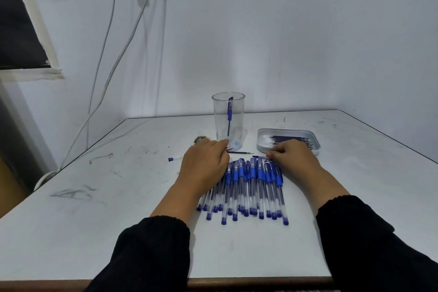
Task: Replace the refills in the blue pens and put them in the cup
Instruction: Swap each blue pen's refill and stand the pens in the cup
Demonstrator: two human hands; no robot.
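A row of several blue capped pens (246, 187) lies on the white table (94, 208) in front of me. My left hand (205, 165) rests palm down on the row's left side, fingers relaxed near a small dark tip piece. My right hand (292, 155) has curled fingers pinching one blue pen (260, 157) at the far end of the row. A clear plastic cup (228, 121) stands behind my hands with one blue pen upright inside. A loose dark refill (240, 152) lies between cup and pens. A white tray (263, 140) of refills sits at the right.
A small white and blue pen part (174, 158) lies left of my left hand. White cables (113, 64) hang down the wall at the left. The table's left edge runs diagonally; the front edge is near my sleeves.
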